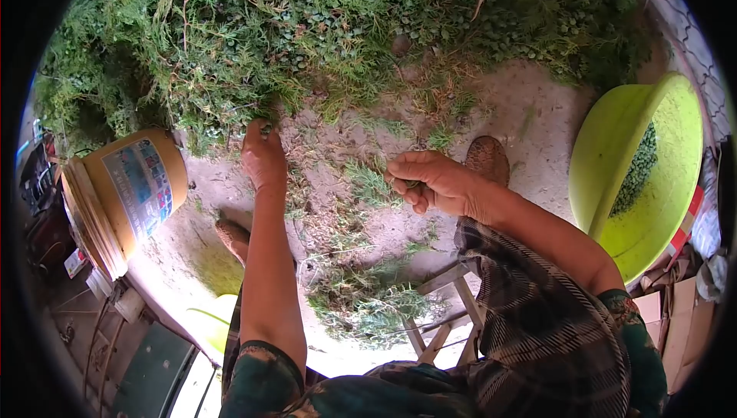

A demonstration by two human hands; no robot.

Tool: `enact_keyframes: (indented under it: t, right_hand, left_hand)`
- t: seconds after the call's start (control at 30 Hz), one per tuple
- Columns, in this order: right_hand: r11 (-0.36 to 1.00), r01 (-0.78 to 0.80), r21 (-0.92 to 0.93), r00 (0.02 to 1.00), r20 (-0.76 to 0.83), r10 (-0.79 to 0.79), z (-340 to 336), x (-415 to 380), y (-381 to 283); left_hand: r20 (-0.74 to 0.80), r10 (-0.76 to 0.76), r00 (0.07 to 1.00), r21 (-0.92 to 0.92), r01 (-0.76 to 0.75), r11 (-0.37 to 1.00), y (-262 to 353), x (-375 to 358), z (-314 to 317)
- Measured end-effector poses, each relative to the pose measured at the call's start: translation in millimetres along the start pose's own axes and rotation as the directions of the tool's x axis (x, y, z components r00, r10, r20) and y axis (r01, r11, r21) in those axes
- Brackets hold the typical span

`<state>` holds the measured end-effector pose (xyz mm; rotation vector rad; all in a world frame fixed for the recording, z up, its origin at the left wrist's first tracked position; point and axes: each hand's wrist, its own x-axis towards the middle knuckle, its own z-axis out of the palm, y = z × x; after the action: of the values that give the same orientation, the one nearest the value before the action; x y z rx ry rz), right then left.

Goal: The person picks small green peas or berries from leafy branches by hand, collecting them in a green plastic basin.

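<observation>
A large heap of green conifer branches (307, 34) with small round cones spreads across the top of the view. At its lower edge is my left hand (263, 155), its fingers closed at the foliage; what they grip is too small to make out. My right hand (434, 181) hangs over the floor to the right, fingers curled together around a small bit of something greenish that I cannot make out clearly. Under and between the hands, loose sprigs (372, 181) lie scattered.
A yellow-green basin (668, 211) with small green cones (639, 172) inside stands at the right. On the left is a tan bucket (157, 180) with a label. A wooden stool (437, 337) shows below, with cardboard (683, 326) at lower right.
</observation>
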<state>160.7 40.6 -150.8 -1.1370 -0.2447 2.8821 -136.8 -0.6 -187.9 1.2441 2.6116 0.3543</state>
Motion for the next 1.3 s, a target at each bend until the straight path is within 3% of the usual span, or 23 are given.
enact_keyframes:
  t: [0.13, 0.2, 0.23, 0.3, 0.33, 0.4, 0.5, 0.63, 0.73, 0.8, 0.83, 0.87, 0.9, 0.93, 1.0, 1.03, 1.1, 1.13, 1.2, 1.27, 1.3]
  right_hand:
    - [1.0, 0.009, 0.023, 0.998, -0.063, -0.008, -3.8, -0.1, 0.3]
    - [1.0, 0.017, 0.015, 0.998, -0.059, -0.016, -4.5, -0.9, 0.5]
    - [1.0, 0.017, 0.016, 0.998, -0.059, -0.016, -5.4, -1.3, 1.0]
    - [0.999, 0.042, 0.014, 0.998, -0.045, -0.042, -7.8, -1.8, 1.8]
    - [0.999, 0.04, 0.015, 0.998, -0.044, -0.039, -8.3, -2.2, 2.0]
    - [0.999, 0.034, 0.007, 0.998, -0.059, -0.034, -8.3, -3.1, 0.5]
    - [0.999, 0.037, 0.006, 0.998, -0.06, -0.036, -8.3, -2.8, 0.2]
    - [1.0, 0.018, -0.019, 0.998, -0.052, -0.019, -8.6, -4.3, -0.8]
    - [0.999, 0.014, -0.037, 0.998, -0.053, -0.016, -8.2, -3.1, -0.9]
    - [0.997, 0.031, -0.064, 0.999, -0.037, -0.033, -7.8, -2.3, 0.6]
    - [0.998, 0.031, -0.062, 0.999, -0.038, -0.034, -7.7, -1.1, 0.9]
    - [0.994, 0.046, -0.102, 0.999, -0.01, -0.047, -7.4, 0.6, 1.1]
    - [0.988, 0.063, -0.142, 0.998, 0.015, -0.061, -6.4, 1.3, 1.8]
    - [0.988, 0.064, -0.14, 0.998, 0.004, -0.064, -1.7, 0.8, 1.8]
    - [0.991, 0.116, -0.069, 0.993, 0.008, -0.115, 10.7, 0.8, -0.1]
    - [0.992, 0.119, -0.034, 0.992, 0.049, -0.117, 11.6, 2.2, -1.3]
    - [0.993, 0.115, 0.035, 0.992, 0.051, -0.117, 15.0, 1.3, -4.3]
    - [0.988, 0.108, 0.107, 0.991, 0.062, -0.115, 17.9, 1.9, -5.3]
    - [0.984, 0.103, 0.148, 0.992, 0.055, -0.112, 12.3, 1.0, -5.4]
    - [0.991, 0.085, 0.108, 0.993, 0.07, -0.092, -1.7, 3.9, -2.3]
    - [0.992, 0.06, 0.113, 0.995, 0.075, -0.068, -4.3, 3.9, -1.7]
  left_hand:
    - [-0.008, 0.002, 1.0, -0.041, -0.002, 0.999, -13.6, 0.3, 7.4]
    - [-0.129, 0.004, 0.992, -0.216, -0.032, 0.976, -16.5, -1.3, 8.7]
    - [-0.129, 0.005, 0.992, -0.215, -0.033, 0.976, -19.0, -1.9, 7.9]
    - [0.068, -0.288, 0.955, -0.362, 0.292, 0.885, -11.6, -3.3, -2.5]
    - [0.068, -0.289, 0.955, -0.36, 0.294, 0.886, -12.5, -3.7, -2.3]
    - [-0.088, -0.052, 0.995, -0.177, 0.036, 0.984, -12.3, -1.1, -0.6]
    - [-0.036, -0.021, 0.999, -0.054, 0.019, 0.998, -8.4, 5.7, 5.5]
    - [-0.056, 0.026, 0.998, -0.094, -0.031, 0.995, -8.9, 5.0, 7.9]
    - [-0.019, -0.05, 0.999, -0.166, 0.046, 0.985, -9.5, -3.1, 5.0]
    - [0.186, -0.257, 0.948, -0.579, 0.317, 0.751, -2.1, -18.6, 1.3]
    - [0.188, -0.256, 0.948, -0.579, 0.317, 0.751, 2.1, -27.1, -3.7]
    - [0.404, -0.206, 0.891, -0.751, 0.452, 0.481, 13.7, -35.5, -15.6]
    - [0.581, -0.079, 0.81, -0.795, 0.585, 0.16, 26.2, -43.6, -25.8]
    - [0.588, -0.072, 0.806, -0.791, 0.591, 0.157, 38.7, -51.5, -33.3]
    - [0.655, 0.028, 0.755, -0.709, 0.602, 0.368, 62.7, -68.0, -42.7]
    - [0.659, 0.035, 0.751, -0.708, 0.605, 0.364, 70.5, -77.5, -42.6]
    - [0.589, 0.332, 0.737, -0.736, 0.318, 0.598, 84.0, -92.3, -43.6]
    - [0.545, 0.393, 0.74, -0.731, 0.191, 0.655, 94.3, -96.7, -47.8]
    - [0.469, 0.322, 0.823, -0.743, 0.171, 0.647, 104.0, -91.8, -52.6]
    - [0.438, -0.009, 0.899, -0.543, 0.272, 0.795, 92.8, -65.9, -44.9]
    - [0.323, -0.005, 0.946, -0.497, 0.175, 0.85, 85.3, -50.2, -38.9]
